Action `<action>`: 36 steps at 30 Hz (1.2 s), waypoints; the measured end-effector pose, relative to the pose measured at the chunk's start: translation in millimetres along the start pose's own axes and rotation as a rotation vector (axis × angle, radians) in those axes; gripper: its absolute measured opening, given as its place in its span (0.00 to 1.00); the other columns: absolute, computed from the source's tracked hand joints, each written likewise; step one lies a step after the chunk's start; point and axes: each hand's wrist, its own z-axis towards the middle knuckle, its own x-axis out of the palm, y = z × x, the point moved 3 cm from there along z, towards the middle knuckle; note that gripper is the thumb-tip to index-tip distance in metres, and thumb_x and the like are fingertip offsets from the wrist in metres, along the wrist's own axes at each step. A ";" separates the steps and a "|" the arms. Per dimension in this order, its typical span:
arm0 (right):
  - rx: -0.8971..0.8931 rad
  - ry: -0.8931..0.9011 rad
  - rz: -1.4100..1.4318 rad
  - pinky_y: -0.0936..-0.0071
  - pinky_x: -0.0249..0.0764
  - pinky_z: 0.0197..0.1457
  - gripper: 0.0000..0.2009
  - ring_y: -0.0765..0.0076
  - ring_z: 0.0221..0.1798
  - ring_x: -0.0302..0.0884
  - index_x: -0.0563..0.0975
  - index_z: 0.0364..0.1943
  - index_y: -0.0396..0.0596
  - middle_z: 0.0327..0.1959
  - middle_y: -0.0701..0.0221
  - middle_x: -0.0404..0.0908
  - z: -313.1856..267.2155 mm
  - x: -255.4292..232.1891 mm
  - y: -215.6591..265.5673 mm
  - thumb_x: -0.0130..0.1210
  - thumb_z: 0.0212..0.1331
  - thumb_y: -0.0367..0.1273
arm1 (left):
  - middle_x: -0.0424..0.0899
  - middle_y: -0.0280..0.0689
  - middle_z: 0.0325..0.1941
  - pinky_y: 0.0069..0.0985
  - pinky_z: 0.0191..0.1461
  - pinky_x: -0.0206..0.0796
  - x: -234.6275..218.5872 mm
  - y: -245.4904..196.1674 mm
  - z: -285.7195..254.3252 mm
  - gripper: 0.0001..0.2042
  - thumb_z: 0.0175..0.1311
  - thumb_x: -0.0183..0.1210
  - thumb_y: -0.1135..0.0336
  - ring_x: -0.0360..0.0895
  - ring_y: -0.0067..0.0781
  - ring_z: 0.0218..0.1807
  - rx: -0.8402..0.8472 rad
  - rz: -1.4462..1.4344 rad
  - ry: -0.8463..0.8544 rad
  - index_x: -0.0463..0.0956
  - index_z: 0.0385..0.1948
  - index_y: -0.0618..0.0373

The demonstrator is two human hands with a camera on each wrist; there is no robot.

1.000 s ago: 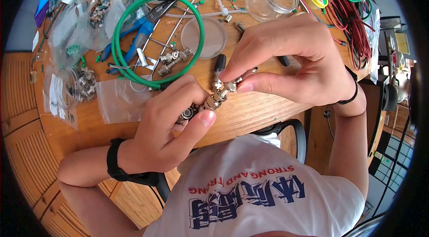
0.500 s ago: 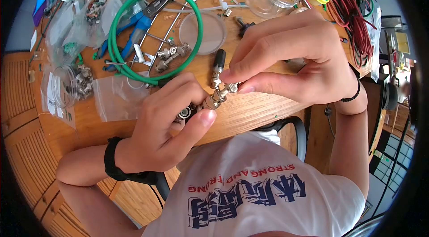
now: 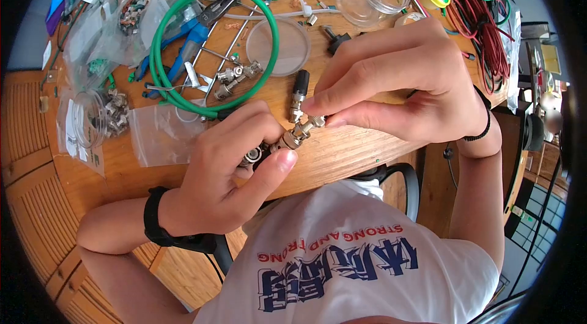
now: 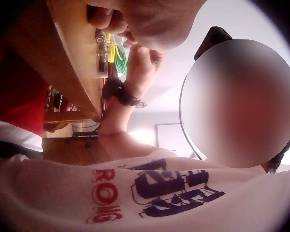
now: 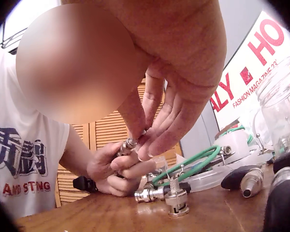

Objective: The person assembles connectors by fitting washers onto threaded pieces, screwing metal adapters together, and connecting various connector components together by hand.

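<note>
My left hand (image 3: 229, 168) grips a silvery metal BNC connector (image 3: 292, 138) between thumb and fingers, its narrow end tilted up to the right. A round connector end (image 3: 252, 155) shows under the curled fingers of that hand. Thumb and index finger of my right hand (image 3: 397, 82) pinch at the narrow tip of the connector; the fingertips cover what they grasp there. The right wrist view shows the same connector (image 5: 128, 146) between both hands. On the table just behind it stands a connector with a black boot (image 3: 299, 92).
A coiled green cable (image 3: 275, 49) lies around more metal connectors (image 3: 235, 79), beside blue-handled pliers (image 3: 189, 43). Behind are a round clear lid (image 3: 292, 46) and a clear jar (image 3: 361, 6). Plastic bags (image 3: 162, 134) lie left, red wires (image 3: 486, 49) far right.
My right fingertips have closed in on the connector's tip, and a small metal end that stuck out by the thumb is out of sight. The left hand keeps its grip almost unmoved.
</note>
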 end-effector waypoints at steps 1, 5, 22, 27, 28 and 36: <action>0.011 0.009 -0.012 0.74 0.79 0.34 0.09 0.64 0.32 0.88 0.89 0.37 0.40 0.32 0.62 0.89 -0.3 -0.3 0.3 0.74 0.52 0.27 | 0.71 0.44 0.31 0.33 0.36 0.63 -0.1 0.4 -0.2 0.06 0.67 0.60 0.73 0.69 0.43 0.32 -0.005 0.003 -0.009 0.72 0.34 0.66; 0.079 0.017 0.006 0.74 0.80 0.35 0.07 0.66 0.32 0.88 0.89 0.36 0.39 0.32 0.62 0.89 -2.1 -2.4 5.6 0.73 0.54 0.26 | 0.69 0.44 0.31 0.33 0.36 0.61 1.8 0.7 -0.3 0.07 0.67 0.60 0.73 0.67 0.42 0.31 -0.026 -0.003 -0.020 0.72 0.33 0.66; 0.009 0.204 -0.859 0.68 0.74 0.48 0.14 0.61 0.42 0.76 0.81 0.43 0.35 0.36 0.63 0.82 7.6 -31.6 1.4 0.62 0.53 0.28 | 0.61 0.39 0.26 0.31 0.31 0.50 0.9 8.1 -1.8 0.10 0.66 0.57 0.73 0.57 0.33 0.26 -0.037 -0.075 -0.043 0.66 0.27 0.63; -0.109 0.059 -0.857 0.68 0.71 0.49 0.11 0.63 0.45 0.74 0.82 0.39 0.39 0.38 0.66 0.81 3.2 -29.3 -11.2 0.62 0.52 0.29 | 0.61 0.38 0.25 0.31 0.30 0.49 1.3 6.7 -1.3 0.10 0.66 0.57 0.72 0.56 0.32 0.25 -0.052 -0.066 -0.047 0.66 0.26 0.63; -0.180 -0.067 -0.817 0.67 0.70 0.49 0.09 0.64 0.46 0.73 0.82 0.36 0.40 0.39 0.67 0.79 2.1 -30.6 -11.5 0.62 0.51 0.29 | 0.61 0.38 0.25 0.31 0.30 0.48 1.6 6.7 -1.5 0.10 0.67 0.57 0.72 0.56 0.32 0.25 -0.051 -0.069 -0.054 0.66 0.26 0.62; 0.069 0.112 -1.005 0.68 0.62 0.48 0.06 0.62 0.49 0.68 0.81 0.28 0.43 0.41 0.66 0.72 5.6 -29.4 -1.3 0.59 0.53 0.31 | 0.60 0.37 0.25 0.30 0.30 0.48 1.1 4.3 -1.2 0.10 0.67 0.57 0.72 0.56 0.30 0.25 -0.055 -0.076 -0.061 0.66 0.26 0.62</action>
